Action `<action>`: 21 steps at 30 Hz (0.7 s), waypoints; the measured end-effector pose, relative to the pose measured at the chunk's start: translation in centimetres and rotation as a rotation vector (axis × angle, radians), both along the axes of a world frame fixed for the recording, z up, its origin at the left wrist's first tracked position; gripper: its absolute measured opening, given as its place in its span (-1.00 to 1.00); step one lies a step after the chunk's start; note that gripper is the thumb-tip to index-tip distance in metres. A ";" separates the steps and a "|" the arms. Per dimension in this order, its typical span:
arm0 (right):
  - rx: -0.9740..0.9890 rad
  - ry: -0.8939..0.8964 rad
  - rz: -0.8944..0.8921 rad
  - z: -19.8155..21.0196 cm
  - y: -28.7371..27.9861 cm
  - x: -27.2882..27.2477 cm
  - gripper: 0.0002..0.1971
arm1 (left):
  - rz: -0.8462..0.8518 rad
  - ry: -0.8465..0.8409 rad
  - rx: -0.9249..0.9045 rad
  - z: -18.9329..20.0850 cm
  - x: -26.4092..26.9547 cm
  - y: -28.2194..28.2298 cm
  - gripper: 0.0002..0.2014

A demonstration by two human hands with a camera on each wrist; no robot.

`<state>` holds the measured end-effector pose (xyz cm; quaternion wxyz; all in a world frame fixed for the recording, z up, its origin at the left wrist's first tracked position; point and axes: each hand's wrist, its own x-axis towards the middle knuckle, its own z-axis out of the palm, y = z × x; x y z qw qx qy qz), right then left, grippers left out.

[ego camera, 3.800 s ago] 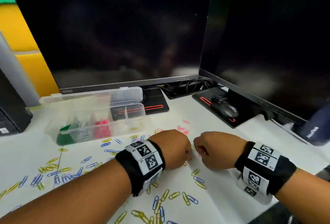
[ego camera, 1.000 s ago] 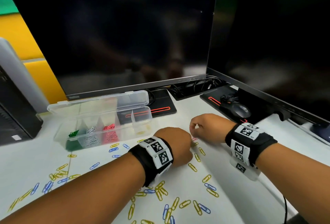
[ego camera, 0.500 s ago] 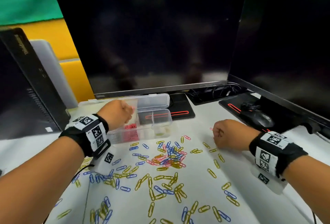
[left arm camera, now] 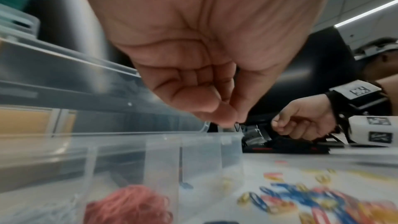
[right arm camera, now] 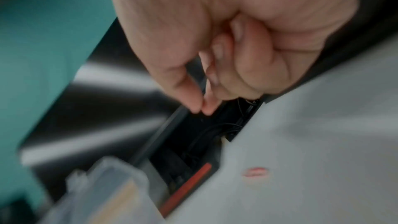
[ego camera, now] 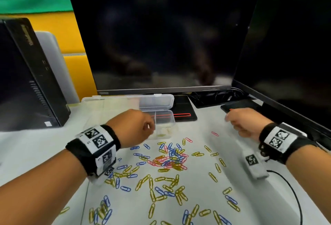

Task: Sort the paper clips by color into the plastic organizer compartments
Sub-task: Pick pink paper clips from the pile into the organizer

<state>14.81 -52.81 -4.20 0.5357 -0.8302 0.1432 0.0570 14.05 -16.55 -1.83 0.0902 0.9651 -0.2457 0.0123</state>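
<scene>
The clear plastic organizer [ego camera: 165, 112] lies open below the left monitor, and my left hand [ego camera: 150, 128] hovers over its middle. Seen from the left wrist, that hand [left arm camera: 232, 122] has its fingers curled with the thumb against them, and no clip shows. Red clips [left arm camera: 129, 205] fill one compartment of the organizer [left arm camera: 193, 151]. My right hand [ego camera: 228, 119] hangs above the table to the right. Its thumb and forefinger tips [right arm camera: 201, 110] touch, blurred, with nothing seen between them. A mixed pile of clips [ego camera: 170, 160] lies between my wrists. One pink clip [ego camera: 215, 133] lies alone near the right hand.
Two dark monitors [ego camera: 161, 42] [ego camera: 290, 54] wall off the back and right. A black computer tower [ego camera: 26, 81] stands at the left. The monitor base [ego camera: 184, 115] touches the organizer's right end. Yellow and blue clips [ego camera: 161, 189] litter the near table. A black cable [ego camera: 290, 185] runs at the right.
My left hand went from the pile up to the organizer, then shifted right from over the red compartment. My right hand rose a little and stayed curled.
</scene>
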 end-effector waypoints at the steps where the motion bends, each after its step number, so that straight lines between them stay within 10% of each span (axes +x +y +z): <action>1: -0.386 0.022 0.096 -0.5 0.5 0.3 -0.89 | -0.023 0.036 0.048 -0.3 -0.2 -0.5 -0.82; 4: -1.044 0.065 0.364 -1.4 2.7 1.0 -0.74 | -0.058 0.118 0.162 -1.7 -0.1 -2.4 -0.75; 11: -1.063 0.114 0.407 -2.3 4.6 1.4 -0.79 | -0.172 0.137 0.300 -3.2 0.0 -5.7 -0.74; 13: -0.892 0.137 0.421 -1.7 5.1 1.4 -0.75 | -0.145 0.121 0.358 -3.7 0.3 -5.3 -0.73; 17: 0.121 0.065 0.247 -1.0 6.7 1.6 -0.80 | -0.114 0.125 0.371 -4.3 0.3 -4.7 -0.72; 21: 0.430 0.130 0.266 -1.2 7.8 2.3 -0.76 | -0.087 0.146 0.409 -4.6 0.2 -4.3 -0.74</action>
